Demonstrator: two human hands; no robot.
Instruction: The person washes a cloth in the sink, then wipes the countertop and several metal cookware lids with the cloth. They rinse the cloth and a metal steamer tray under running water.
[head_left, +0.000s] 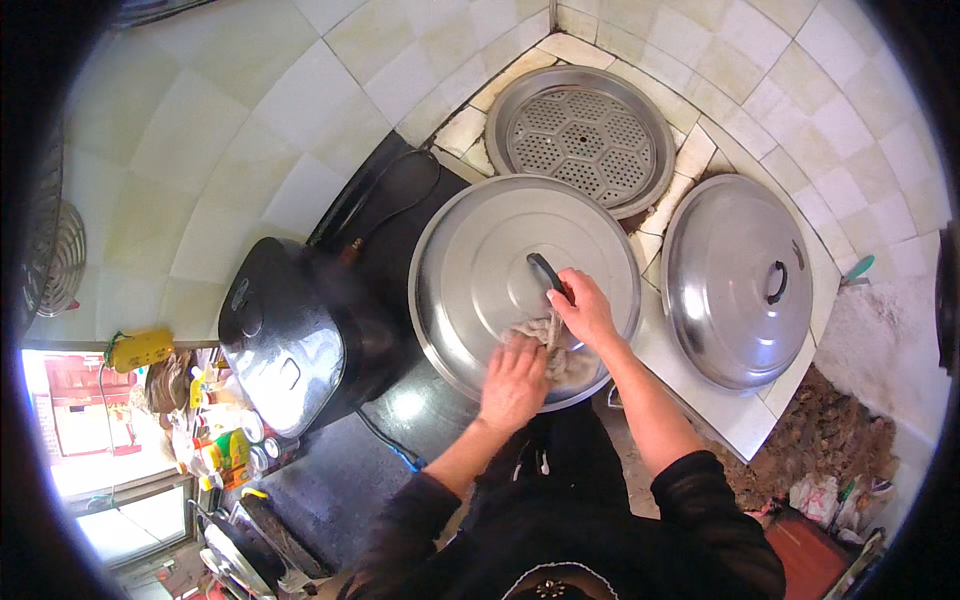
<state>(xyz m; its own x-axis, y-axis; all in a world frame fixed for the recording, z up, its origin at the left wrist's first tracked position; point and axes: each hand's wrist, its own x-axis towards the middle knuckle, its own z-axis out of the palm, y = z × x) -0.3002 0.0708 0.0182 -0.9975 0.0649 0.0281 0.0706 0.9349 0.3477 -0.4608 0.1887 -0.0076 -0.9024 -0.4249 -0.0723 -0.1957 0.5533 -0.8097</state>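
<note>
A large round metal pot lid is right in front of me, its outer face with ring ridges turned up. My right hand grips the lid's black handle. Under my left hand a crumpled beige cloth lies against the lid's near side, and my fingers press on it. Part of the cloth hangs below my right hand. What supports the lid from beneath is hidden.
A perforated metal steamer tray sits in the tiled corner. On the right, a second domed lid rests on the white tiled ledge. At left stands a black rice cooker on the dark counter, with several bottles and jars beyond it.
</note>
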